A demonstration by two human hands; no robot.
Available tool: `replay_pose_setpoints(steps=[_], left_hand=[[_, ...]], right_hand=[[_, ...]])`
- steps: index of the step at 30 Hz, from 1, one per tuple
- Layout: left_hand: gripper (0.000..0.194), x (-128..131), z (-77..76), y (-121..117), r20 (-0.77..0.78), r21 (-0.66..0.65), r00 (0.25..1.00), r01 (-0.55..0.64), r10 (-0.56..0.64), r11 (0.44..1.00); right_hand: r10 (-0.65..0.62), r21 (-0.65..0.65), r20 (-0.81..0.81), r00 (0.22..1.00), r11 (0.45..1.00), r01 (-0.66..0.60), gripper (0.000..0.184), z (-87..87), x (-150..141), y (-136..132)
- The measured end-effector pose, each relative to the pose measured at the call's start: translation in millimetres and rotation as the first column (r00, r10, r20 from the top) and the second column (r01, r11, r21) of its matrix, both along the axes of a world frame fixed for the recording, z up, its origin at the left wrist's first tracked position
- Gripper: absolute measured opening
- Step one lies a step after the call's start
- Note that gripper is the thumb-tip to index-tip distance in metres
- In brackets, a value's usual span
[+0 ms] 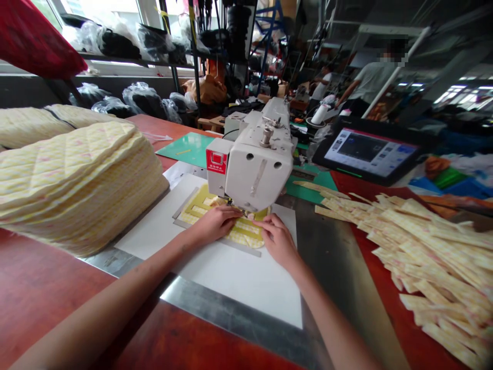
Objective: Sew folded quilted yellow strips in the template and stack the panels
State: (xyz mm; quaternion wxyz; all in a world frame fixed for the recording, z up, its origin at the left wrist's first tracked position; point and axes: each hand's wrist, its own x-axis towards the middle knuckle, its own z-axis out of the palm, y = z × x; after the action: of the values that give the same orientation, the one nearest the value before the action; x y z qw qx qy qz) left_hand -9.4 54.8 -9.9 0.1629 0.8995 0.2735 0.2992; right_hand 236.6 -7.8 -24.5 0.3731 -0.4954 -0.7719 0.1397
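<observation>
A yellow sewing template (200, 220) with slots lies over a yellow-and-white patterned fabric piece (252, 241), under the head of the white sewing machine (256, 174). My left hand (217, 223) rests on the template, its fingers closed at a short pale fabric strip (250, 216) just below the needle area. From the right, my right hand (279, 241) reaches in, thumb and index finger closed at the strip's other end. The strip is small and partly covered by my fingers. Under the template is a white sheet (250, 282).
At left stands a tall stack of quilted yellow fabric (77, 180). Many loose patterned strips (435, 246) lie on the red table at right. A touch screen (372, 149) stands behind them. Bagged goods (142, 100) line the window; people (370, 82) are in the background.
</observation>
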Motion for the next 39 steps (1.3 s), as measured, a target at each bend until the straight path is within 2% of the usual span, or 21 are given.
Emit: replay_pose_setpoints(steps=[6, 13, 16, 23, 26, 30, 34, 36, 39], left_hand=[[0.039, -8.5, 2.5, 2.0, -0.001, 0.002, 0.999, -0.049, 0.049, 0.999], [0.035, -17.3, 3.2, -9.4, 0.034, -0.04, 0.996, -0.077, 0.078, 0.996], [0.035, -18.2, 3.6, -17.8, 0.035, -0.06, 0.996, -0.081, 0.083, 0.995], [0.031, -3.7, 6.9, -28.2, 0.031, -0.073, 0.996, -0.077, 0.079, 0.994], [0.031, 2.5, 3.9, -28.3, 0.019, -0.067, 0.996, -0.089, 0.09, 0.994], [0.035, 4.0, -9.1, -20.1, 0.057, -0.007, 0.996, -0.069, 0.069, 0.998], [0.046, 2.9, -21.6, -10.4, 0.069, 0.081, 0.995, -0.073, 0.068, 0.994], [0.047, 1.6, -22.2, -10.9, 0.054, 0.131, 0.996, -0.077, 0.07, 0.988], [0.04, -0.9, -15.0, -24.6, -0.021, 0.171, 0.996, -0.087, 0.092, 0.981]], right_hand=[[0.056, 0.02, -0.037, 0.998, 0.998, -0.055, 0.031, 4.5, -11.3, 0.8], [-0.002, 0.058, 0.141, 0.99, 0.998, -0.006, 0.031, 13.8, -24.5, -9.8], [0.005, 0.048, 0.149, 0.989, 0.999, -0.012, 0.031, 14.2, -24.5, -13.6], [-0.051, 0.027, 0.122, 0.991, 0.999, 0.048, 0.028, 15.8, -20.3, -17.6], [-0.075, -0.005, 0.12, 0.99, 0.997, 0.076, 0.027, 18.2, -19.3, -21.0], [-0.125, 0.014, 0.145, 0.982, 0.992, 0.124, 0.025, 10.1, -19.9, -19.3], [-0.148, 0.02, 0.141, 0.979, 0.989, 0.147, 0.022, -3.4, -18.9, -11.6], [-0.143, 0.003, 0.134, 0.981, 0.99, 0.144, 0.023, -3.8, -17.7, -11.4], [-0.095, -0.027, 0.145, 0.985, 0.995, 0.1, 0.029, 7.2, -12.5, -23.4]])
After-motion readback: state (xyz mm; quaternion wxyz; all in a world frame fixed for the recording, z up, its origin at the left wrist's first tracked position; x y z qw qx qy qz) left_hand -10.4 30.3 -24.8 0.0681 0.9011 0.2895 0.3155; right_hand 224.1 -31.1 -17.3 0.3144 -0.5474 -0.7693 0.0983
